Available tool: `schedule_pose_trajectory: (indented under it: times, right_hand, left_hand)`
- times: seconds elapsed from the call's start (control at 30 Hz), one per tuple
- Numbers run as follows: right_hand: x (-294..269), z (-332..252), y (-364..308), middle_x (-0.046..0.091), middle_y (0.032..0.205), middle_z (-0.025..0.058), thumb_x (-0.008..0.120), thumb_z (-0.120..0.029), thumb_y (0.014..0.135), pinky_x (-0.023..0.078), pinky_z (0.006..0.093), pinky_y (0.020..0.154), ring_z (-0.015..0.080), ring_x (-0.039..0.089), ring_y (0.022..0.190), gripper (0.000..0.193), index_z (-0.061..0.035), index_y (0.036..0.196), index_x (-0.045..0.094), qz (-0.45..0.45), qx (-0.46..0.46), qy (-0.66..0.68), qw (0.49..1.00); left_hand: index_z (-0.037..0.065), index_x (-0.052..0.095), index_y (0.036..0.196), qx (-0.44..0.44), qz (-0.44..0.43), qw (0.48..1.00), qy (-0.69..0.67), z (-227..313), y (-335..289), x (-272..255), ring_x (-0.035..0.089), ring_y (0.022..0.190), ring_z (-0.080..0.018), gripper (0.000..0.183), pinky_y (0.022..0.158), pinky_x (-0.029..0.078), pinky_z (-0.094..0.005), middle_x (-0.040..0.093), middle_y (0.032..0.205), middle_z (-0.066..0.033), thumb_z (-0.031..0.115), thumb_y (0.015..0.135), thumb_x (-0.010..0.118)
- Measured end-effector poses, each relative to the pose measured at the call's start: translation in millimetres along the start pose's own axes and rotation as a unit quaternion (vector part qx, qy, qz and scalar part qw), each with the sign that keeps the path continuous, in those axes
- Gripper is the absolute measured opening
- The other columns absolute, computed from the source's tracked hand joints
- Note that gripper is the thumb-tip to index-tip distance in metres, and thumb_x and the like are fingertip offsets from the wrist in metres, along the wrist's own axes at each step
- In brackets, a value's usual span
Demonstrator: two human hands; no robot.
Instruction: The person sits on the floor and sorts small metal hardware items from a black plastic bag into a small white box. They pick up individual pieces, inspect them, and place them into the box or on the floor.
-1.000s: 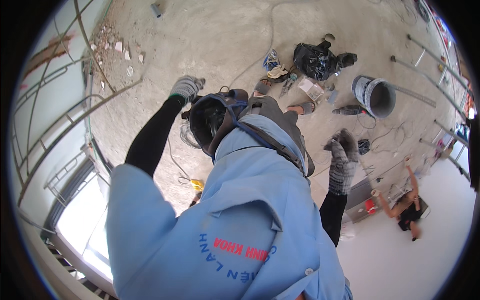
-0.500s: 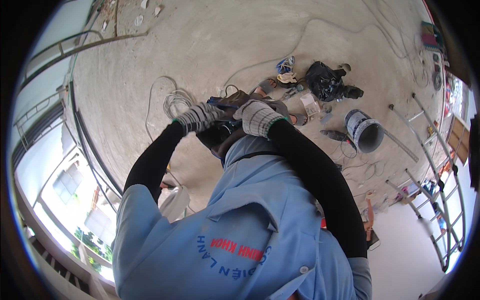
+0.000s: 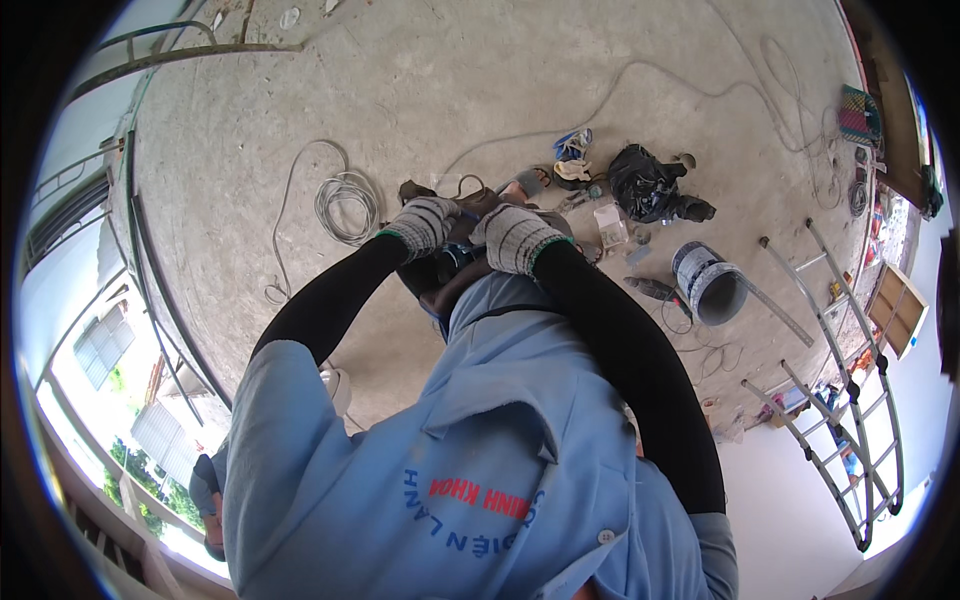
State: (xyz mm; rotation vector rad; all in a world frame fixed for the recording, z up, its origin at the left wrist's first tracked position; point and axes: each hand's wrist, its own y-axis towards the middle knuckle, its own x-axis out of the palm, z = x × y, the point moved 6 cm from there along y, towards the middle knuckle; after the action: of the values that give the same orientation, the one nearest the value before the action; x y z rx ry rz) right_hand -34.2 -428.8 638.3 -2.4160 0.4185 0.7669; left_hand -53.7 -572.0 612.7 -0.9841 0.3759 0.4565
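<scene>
A dark brown-and-black bag (image 3: 438, 272) with a thin loop on its far side is at my waist, partly covered by my hands and shirt. My left hand (image 3: 425, 224), in a grey-and-white striped knit glove, is closed around the bag's upper left edge. Close beside it, my right hand (image 3: 518, 238) in a matching glove has its fingers curled on the bag's brown upper edge. The fingertips of both hands are mostly hidden. Something black and shiny shows in the bag's opening below the hands.
A grey cable coil (image 3: 347, 208) lies left on the concrete floor (image 3: 400, 100). To the right are a black plastic bag (image 3: 645, 185), a bucket (image 3: 712, 285) and a dark power tool (image 3: 655, 290). A metal ladder (image 3: 850, 400) stands far right; a person (image 3: 208, 495) shows lower left.
My left hand has come nearer to my right hand, still on the bag. My right hand has hardly moved. The view has shifted slightly, and a person now shows at the lower left.
</scene>
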Motion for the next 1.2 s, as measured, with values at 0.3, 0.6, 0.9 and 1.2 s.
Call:
schedule_pose_trajectory:
  times: [0.3, 0.6, 0.9, 1.2]
  right_hand:
    - [-8, 10, 1, 0.075, 0.098, 0.0155, 0.062, -0.021, 0.082, 0.055, 0.0426, 0.087, 0.0319, 0.072, 0.095, 0.024, -0.0134, 0.099, 0.077, 0.034, 0.036, 0.025, 0.998]
    - [-16, 23, -12, 0.074, 0.100, 0.0150, 0.061, -0.021, 0.083, 0.054, 0.0414, 0.090, 0.0325, 0.071, 0.099, 0.027, -0.0141, 0.105, 0.075, 0.063, 0.045, 0.060, 0.995]
    - [-64, 62, -80, 0.074, 0.104, 0.0086, 0.065, -0.020, 0.089, 0.056, 0.0374, 0.078, 0.0254, 0.070, 0.090, 0.029, -0.0126, 0.116, 0.072, 0.242, 0.112, 0.319, 0.909]
    - [-133, 26, -237, 0.071, 0.100, 0.0047, 0.069, -0.008, 0.093, 0.057, 0.0278, 0.078, 0.0119, 0.067, 0.092, 0.021, -0.0018, 0.113, 0.068, 0.406, 0.138, 0.643, 0.635]
  left_hand:
    - [0.000, 0.053, 0.139, 0.010, 0.049, 0.999, -0.010, 6, -12, -12, 0.049, 0.136, -0.0369, 0.052, 0.117, 0.037, -0.0413, 0.055, 0.142, -0.0231, 0.020, 0.092, 0.061]
    - [0.002, 0.056, 0.138, 0.096, -0.013, 0.992, 0.078, -6, -21, -16, 0.056, 0.128, -0.0351, 0.052, 0.108, 0.045, -0.0415, 0.059, 0.138, -0.0189, 0.021, 0.090, 0.063]
    - [0.009, 0.070, 0.120, 0.117, 0.204, 0.965, 0.113, 22, -32, -60, 0.068, 0.100, -0.0324, 0.031, 0.091, 0.053, -0.0426, 0.073, 0.107, -0.0127, 0.021, 0.094, 0.058]
    - [0.008, 0.074, 0.112, 0.126, -0.271, 0.938, 0.178, 210, -50, -154, 0.070, 0.102, -0.0327, 0.027, 0.092, 0.055, -0.0434, 0.074, 0.109, -0.0136, 0.024, 0.092, 0.065]
